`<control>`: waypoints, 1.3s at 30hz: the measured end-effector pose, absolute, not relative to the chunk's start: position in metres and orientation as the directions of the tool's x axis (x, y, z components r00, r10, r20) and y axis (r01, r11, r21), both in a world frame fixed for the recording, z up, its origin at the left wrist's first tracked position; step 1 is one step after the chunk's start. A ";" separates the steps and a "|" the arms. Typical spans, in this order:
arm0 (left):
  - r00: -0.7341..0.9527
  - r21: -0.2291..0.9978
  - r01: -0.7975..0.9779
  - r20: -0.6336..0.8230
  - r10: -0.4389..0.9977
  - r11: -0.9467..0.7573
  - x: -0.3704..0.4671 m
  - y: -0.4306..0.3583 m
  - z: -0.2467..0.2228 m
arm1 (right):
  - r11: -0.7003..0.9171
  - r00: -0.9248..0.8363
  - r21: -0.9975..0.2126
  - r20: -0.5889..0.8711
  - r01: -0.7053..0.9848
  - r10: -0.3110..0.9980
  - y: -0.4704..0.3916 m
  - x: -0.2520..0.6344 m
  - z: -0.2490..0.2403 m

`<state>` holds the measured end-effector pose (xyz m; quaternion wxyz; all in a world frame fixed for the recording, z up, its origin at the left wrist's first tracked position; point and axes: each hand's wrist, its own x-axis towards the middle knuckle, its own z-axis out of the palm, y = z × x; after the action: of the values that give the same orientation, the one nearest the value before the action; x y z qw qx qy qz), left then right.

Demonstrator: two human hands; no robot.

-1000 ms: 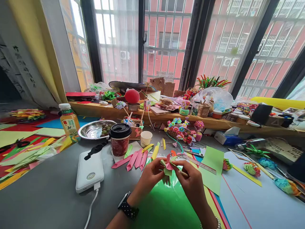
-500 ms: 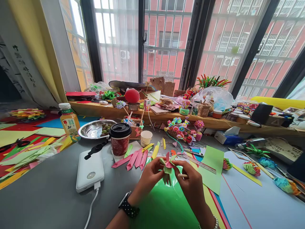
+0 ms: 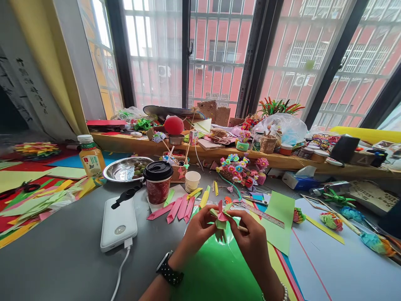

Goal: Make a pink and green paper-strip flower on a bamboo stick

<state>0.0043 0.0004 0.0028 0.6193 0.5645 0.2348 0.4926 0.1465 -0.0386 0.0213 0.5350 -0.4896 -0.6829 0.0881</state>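
Between my two hands is a folded paper flower [image 3: 221, 216] with pink and pale green petals, held over a shiny green sheet [image 3: 216, 271]. My left hand [image 3: 200, 228] pinches its left side between thumb and fingers. On the other side, my right hand [image 3: 249, 232] grips a petal by the fingertips, and a thin pale stick [image 3: 242, 229] pokes out between its fingers. Folded pink paper strips [image 3: 177, 210] lie just beyond my left hand. A patterned ruler [image 3: 266, 216] and a light green paper sheet [image 3: 278, 221] lie beyond my right hand.
To the left are a white power bank [image 3: 118, 223] with a cable, a lidded coffee cup [image 3: 158, 182], a metal dish [image 3: 120, 171] and a juice bottle [image 3: 90, 156]. A small paper cup [image 3: 192, 182] stands behind the strips. Finished paper flowers [image 3: 331, 221] lie at right.
The flower stays between both hands. The stick in my right hand has tilted slightly; otherwise the hands barely move.
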 end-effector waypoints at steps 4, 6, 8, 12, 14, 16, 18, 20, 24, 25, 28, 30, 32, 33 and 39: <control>0.412 0.928 -0.351 0.276 0.868 -0.128 0.004 0.000 0.002 | 0.502 0.046 -0.650 0.635 0.571 0.771 -0.039 0.148 0.022; 0.416 0.926 -0.356 0.278 0.866 -0.126 0.004 0.000 0.002 | 0.504 0.043 -0.651 0.635 0.567 0.771 -0.038 0.148 0.021; 0.425 0.927 -0.356 0.275 0.862 -0.120 0.005 0.001 0.002 | 0.509 0.047 -0.654 0.638 0.560 0.769 -0.038 0.148 0.022; 0.416 0.927 -0.354 0.272 0.868 -0.121 0.006 0.000 0.003 | 0.512 0.052 -0.651 0.645 0.560 0.763 -0.039 0.147 0.022; 0.403 0.930 -0.346 0.264 0.877 -0.121 0.006 -0.001 0.005 | 0.519 0.054 -0.633 0.662 0.574 0.748 -0.039 0.147 0.021; 0.395 0.935 -0.334 0.253 0.883 -0.119 0.006 -0.002 0.006 | 0.540 0.057 -0.590 0.705 0.600 0.707 -0.038 0.146 0.019; 0.396 0.937 -0.327 0.250 0.884 -0.118 0.005 -0.003 0.007 | 0.567 0.042 -0.518 0.761 0.640 0.648 -0.038 0.145 0.017; 0.400 0.934 -0.336 0.257 0.880 -0.120 0.005 -0.004 0.008 | 0.584 0.011 -0.438 0.806 0.683 0.592 -0.037 0.144 0.015; 0.405 0.926 -0.366 0.249 0.880 -0.094 0.005 -0.004 0.007 | 0.597 -0.025 -0.338 0.856 0.727 0.516 -0.037 0.142 0.013; 0.404 0.924 -0.374 0.241 0.882 -0.081 0.005 -0.004 0.007 | 0.603 -0.036 -0.319 0.865 0.731 0.501 -0.037 0.142 0.012; 0.407 0.914 -0.405 0.210 0.889 -0.031 0.005 -0.003 0.008 | 0.619 -0.072 -0.261 0.885 0.740 0.459 -0.037 0.143 0.011; 0.404 0.909 -0.418 0.188 0.895 -0.002 0.006 -0.003 0.010 | 0.615 -0.087 -0.229 0.894 0.754 0.440 -0.038 0.143 0.011; 0.392 0.906 -0.423 0.169 0.904 0.014 0.006 -0.004 0.011 | 0.608 -0.102 -0.199 0.900 0.769 0.424 -0.038 0.143 0.010; 0.381 0.906 -0.423 0.158 0.911 0.020 0.006 -0.004 0.012 | 0.608 -0.110 -0.186 0.903 0.772 0.416 -0.037 0.142 0.009; 0.341 0.898 -0.440 0.137 0.930 0.029 0.005 -0.006 0.015 | 0.654 -0.148 -0.195 0.890 0.730 0.431 -0.037 0.143 0.011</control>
<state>0.0055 -0.0065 0.0153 0.6688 0.4727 0.2593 0.5119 0.1429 -0.0368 0.0109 0.5231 -0.3903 -0.7440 -0.1431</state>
